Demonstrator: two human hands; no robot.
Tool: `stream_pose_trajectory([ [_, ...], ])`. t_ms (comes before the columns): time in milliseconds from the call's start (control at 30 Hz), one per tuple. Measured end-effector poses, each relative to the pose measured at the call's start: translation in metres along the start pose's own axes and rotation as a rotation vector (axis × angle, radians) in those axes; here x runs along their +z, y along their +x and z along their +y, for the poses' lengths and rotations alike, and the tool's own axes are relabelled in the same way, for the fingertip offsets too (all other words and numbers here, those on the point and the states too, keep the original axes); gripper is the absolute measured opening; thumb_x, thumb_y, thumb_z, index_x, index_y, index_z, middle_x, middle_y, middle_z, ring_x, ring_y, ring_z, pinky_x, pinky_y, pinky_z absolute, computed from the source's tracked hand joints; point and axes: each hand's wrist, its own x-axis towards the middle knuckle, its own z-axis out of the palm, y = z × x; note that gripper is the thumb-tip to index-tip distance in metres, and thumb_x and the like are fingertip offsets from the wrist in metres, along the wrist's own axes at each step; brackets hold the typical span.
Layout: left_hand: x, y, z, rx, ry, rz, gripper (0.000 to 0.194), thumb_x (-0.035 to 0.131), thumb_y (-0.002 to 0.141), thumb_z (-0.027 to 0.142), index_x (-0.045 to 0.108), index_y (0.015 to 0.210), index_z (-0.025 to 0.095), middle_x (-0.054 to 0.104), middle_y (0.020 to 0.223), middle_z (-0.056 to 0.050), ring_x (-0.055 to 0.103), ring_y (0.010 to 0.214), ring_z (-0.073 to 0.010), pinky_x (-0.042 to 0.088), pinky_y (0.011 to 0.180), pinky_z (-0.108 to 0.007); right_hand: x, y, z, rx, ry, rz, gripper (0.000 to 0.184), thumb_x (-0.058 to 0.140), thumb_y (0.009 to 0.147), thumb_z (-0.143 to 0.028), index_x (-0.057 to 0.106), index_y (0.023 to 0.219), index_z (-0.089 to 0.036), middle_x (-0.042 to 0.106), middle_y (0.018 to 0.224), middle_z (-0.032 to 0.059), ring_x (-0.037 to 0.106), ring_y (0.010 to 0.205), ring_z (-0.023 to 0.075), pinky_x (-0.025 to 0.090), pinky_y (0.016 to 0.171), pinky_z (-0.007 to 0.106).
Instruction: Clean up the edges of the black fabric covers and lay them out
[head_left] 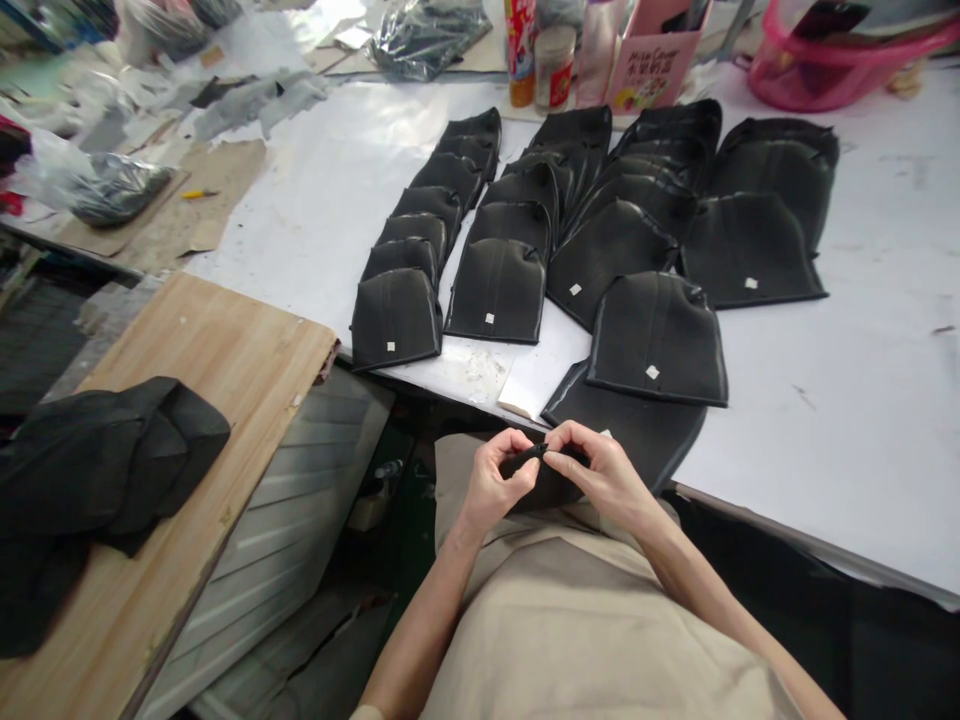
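Observation:
Close to my body, at the table's front edge, my left hand (506,480) and my right hand (596,465) meet fingertip to fingertip. Both pinch the edge of a black fabric piece (551,488), which hangs down over my lap and is partly covered by my fingers. Just beyond them a black panel (637,430) lies on the table, its near part behind my right hand. On top of it rests another black panel (660,335) with a small white label. Farther back, similar black panels (499,285) overlap in several rows.
The white table (847,400) stretches to the right. At left stands a wooden board (247,350) with dark cloth (120,460) on it. Along the back are a pink box (656,60), a jar (555,70), an orange-red bottle (520,50) and a pink basket (817,75).

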Motion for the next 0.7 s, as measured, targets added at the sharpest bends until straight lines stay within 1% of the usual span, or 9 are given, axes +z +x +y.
stream_pose_trajectory([
  [233,-0.003,0.001,-0.001,-0.007,0.014,-0.018,0.012,0.061,0.081,0.018,0.053,0.073,0.016,0.047,0.069,0.002,0.042,0.064,-0.0104,0.034,0.059,-0.022,0.000,0.001,-0.001,0.020,0.018,-0.001,0.015,0.063,0.088,-0.031,0.060,0.080,-0.019,0.063,0.081,0.0015,0.055,0.078,0.0177,0.042,0.072,0.029],
  [500,-0.008,0.002,-0.003,-0.005,-0.008,-0.073,0.016,0.061,0.084,0.022,0.052,0.073,0.016,0.046,0.071,0.002,0.041,0.066,-0.0104,0.034,0.061,-0.022,0.003,0.001,0.000,-0.010,0.013,0.018,0.014,0.063,0.089,-0.028,0.059,0.080,-0.019,0.060,0.080,0.0004,0.053,0.075,0.0159,0.041,0.070,0.027],
  [633,-0.012,0.001,0.000,0.021,0.029,-0.106,0.021,0.061,0.088,0.030,0.055,0.074,0.016,0.047,0.072,0.002,0.042,0.067,-0.0114,0.036,0.063,-0.023,0.003,0.000,-0.003,-0.036,-0.006,0.024,0.013,0.062,0.090,-0.027,0.058,0.079,-0.019,0.059,0.079,0.0001,0.052,0.075,0.0156,0.041,0.069,0.027],
  [700,-0.014,0.001,0.002,0.045,0.084,-0.124,0.024,0.061,0.090,0.035,0.058,0.076,0.016,0.048,0.071,0.002,0.043,0.067,-0.0119,0.036,0.063,-0.023,0.003,-0.001,-0.003,-0.039,-0.013,0.019,0.013,0.062,0.090,-0.027,0.058,0.080,-0.019,0.059,0.079,0.0001,0.052,0.074,0.0155,0.041,0.069,0.027],
])
